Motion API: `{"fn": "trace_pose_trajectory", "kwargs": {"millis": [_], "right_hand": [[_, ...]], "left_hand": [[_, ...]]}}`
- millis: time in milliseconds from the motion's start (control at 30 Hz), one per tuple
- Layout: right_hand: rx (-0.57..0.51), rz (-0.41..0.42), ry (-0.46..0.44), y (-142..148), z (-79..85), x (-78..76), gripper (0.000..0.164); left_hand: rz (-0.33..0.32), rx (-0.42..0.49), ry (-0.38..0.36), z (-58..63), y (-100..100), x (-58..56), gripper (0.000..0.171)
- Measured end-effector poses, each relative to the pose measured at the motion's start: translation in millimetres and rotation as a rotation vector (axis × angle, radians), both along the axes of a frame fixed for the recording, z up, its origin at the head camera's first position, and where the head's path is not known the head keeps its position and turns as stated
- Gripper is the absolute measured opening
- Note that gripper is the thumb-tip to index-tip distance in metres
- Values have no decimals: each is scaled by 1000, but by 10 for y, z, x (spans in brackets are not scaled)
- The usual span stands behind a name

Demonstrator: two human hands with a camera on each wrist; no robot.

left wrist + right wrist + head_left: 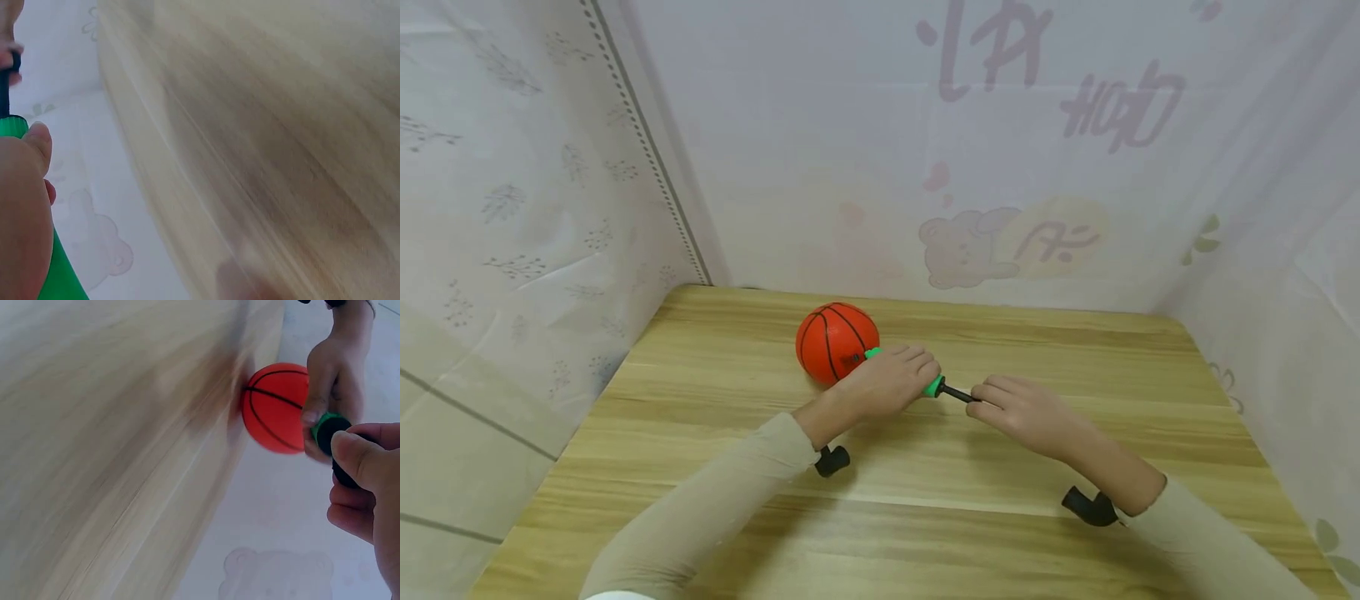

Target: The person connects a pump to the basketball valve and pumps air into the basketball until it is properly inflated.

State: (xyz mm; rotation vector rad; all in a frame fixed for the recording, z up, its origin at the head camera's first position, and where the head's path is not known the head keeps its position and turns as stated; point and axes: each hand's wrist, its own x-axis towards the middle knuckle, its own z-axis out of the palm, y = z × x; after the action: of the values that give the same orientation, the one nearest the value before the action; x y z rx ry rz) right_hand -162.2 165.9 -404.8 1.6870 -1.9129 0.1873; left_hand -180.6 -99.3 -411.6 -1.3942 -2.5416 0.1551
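Note:
A hand pump has a green barrel [933, 387] and a black rod [957, 393]. My left hand [889, 382] grips the barrel, its fingers curled over the top. In the left wrist view more of the green body [62, 278] shows below that hand. My right hand [1028, 414] holds the pump's black handle [345, 474], with thumb and fingers round it. A stretch of rod is exposed between the two hands. An orange-red basketball [829, 343] with black lines sits on the table beside the barrel's far end. Whether the pump is joined to the ball cannot be made out.
The wooden table [700, 467] spreads under both arms. A pale printed curtain [820, 150] hangs behind it and along both sides. Black camera mounts [833, 461] stick out below the wrists.

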Motion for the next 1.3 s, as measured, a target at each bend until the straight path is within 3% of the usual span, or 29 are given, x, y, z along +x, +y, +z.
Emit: {"fn": "trace_pose_trajectory", "kwargs": {"millis": [167, 467, 600, 800, 1000, 1167, 1300], "right_hand": [[11, -22, -20, 273, 28, 122, 36], [19, -34, -7, 504, 43, 237, 37], [-8, -26, 4, 436, 54, 202, 37], [40, -53, 14, 232, 59, 108, 40], [56, -65, 14, -10, 10, -20, 42], [46, -49, -4, -110, -5, -76, 21], [24, -42, -3, -70, 7, -72, 27]], "left_hand": [[1, 11, -50, 33, -27, -15, 13], [-11, 4, -26, 36, -46, -18, 16], [-2, 10, -25, 39, -27, -11, 15], [18, 4, -4, 13, 24, -14, 18], [-5, -3, 35, -6, 67, -18, 20], [-4, 9, 20, 16, 57, -21, 19], [-8, 44, 10, 23, 52, -48, 19]]}}
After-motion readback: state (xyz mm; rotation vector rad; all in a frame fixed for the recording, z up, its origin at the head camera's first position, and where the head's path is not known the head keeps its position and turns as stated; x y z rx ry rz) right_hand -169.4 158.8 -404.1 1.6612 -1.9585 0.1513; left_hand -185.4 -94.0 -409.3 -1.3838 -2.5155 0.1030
